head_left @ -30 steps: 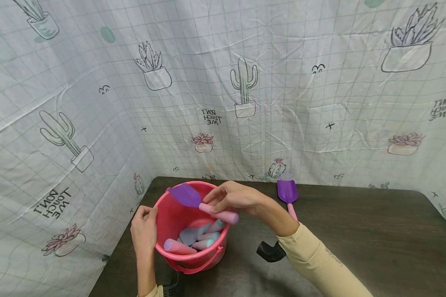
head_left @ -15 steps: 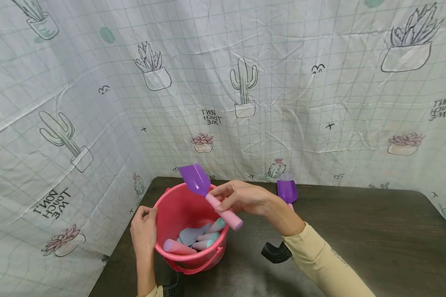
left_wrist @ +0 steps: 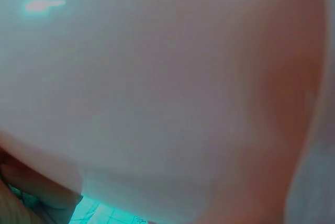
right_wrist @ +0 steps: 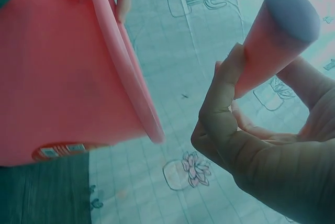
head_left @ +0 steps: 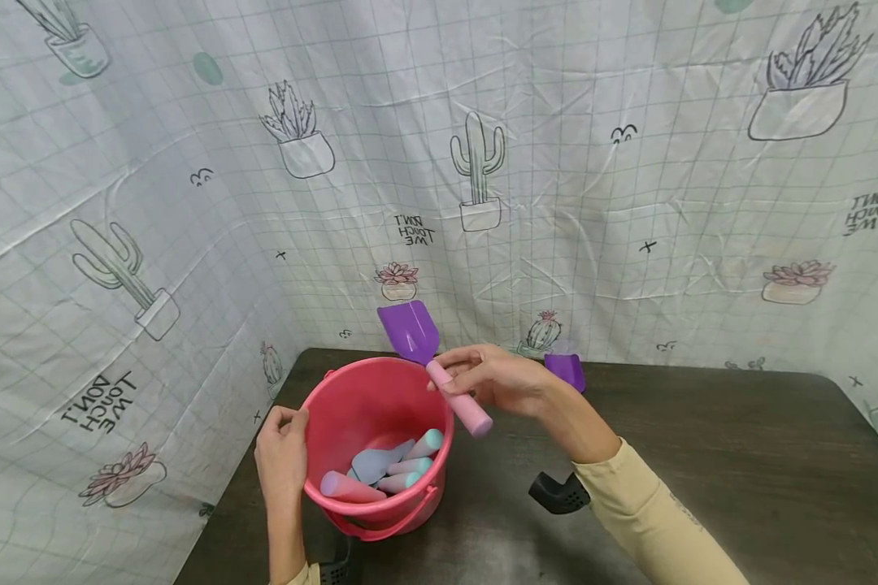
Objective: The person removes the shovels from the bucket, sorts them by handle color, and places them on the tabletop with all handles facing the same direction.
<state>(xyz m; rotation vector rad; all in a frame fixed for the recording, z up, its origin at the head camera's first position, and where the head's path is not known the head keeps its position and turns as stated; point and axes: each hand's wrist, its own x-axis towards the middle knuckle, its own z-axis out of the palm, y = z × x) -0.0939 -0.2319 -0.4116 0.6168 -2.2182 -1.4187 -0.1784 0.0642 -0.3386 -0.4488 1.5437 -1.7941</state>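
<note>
A pink bucket [head_left: 366, 398] stands tilted slightly toward me on the left of the table. My left hand [head_left: 281, 455] grips its rim on the left side. Inside lie several toy tools [head_left: 375, 465] with pink and mint handles, overlapping one another. My right hand [head_left: 508, 382] pinches the pink handle of a toy shovel with a purple blade [head_left: 410, 331], held up at the bucket's right rim, blade pointing up and away. The right wrist view shows the handle's end [right_wrist: 277, 41] between thumb and fingers, apart from the bucket's wall [right_wrist: 63, 77]. A blurred pale surface fills most of the left wrist view.
A second purple shovel [head_left: 565, 371] lies on the dark table [head_left: 702, 455] near the back edge, its handle hidden behind my right forearm. A patterned curtain [head_left: 556, 203] hangs close behind the table and along its left side.
My right hand has lifted the purple shovel up and to the right, out of the bucket's mouth, turning its blade upward. The left hand stays on the rim.
</note>
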